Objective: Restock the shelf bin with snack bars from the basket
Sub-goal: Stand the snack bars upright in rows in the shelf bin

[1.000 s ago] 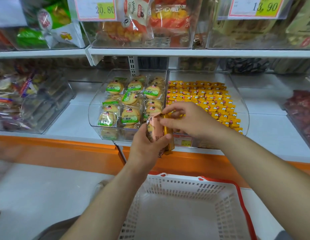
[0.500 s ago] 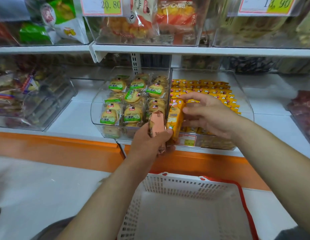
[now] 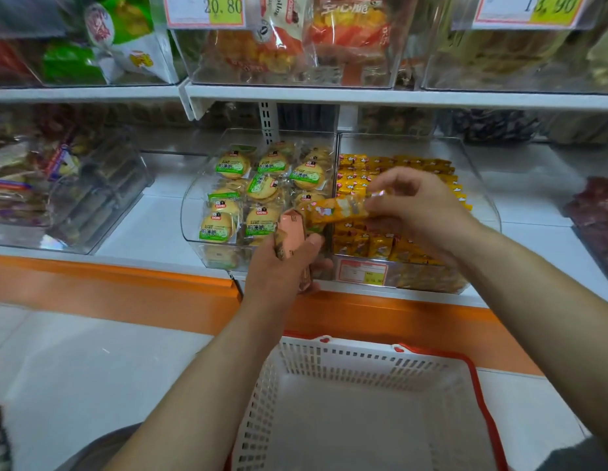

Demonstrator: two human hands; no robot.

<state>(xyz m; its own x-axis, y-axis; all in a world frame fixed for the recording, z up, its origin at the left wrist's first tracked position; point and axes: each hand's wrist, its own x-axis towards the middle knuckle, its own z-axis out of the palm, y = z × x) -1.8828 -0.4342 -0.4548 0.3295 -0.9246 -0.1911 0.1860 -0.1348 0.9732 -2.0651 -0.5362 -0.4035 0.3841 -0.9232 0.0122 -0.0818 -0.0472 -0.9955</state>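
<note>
While left hand (image 3: 278, 270) grips pink bar (image 3: 290, 229), right hand (image 3: 421, 212) pinches yellow bar (image 3: 336, 210)

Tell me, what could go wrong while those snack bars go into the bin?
The right hand pinches a yellow bar by one end, over the wall between the cookie bin and the yellow-bar bin; it might land among the cookies. The left hand grips pink-wrapped bars at the shelf edge; one could slip out, perhaps missing the basket.
</note>
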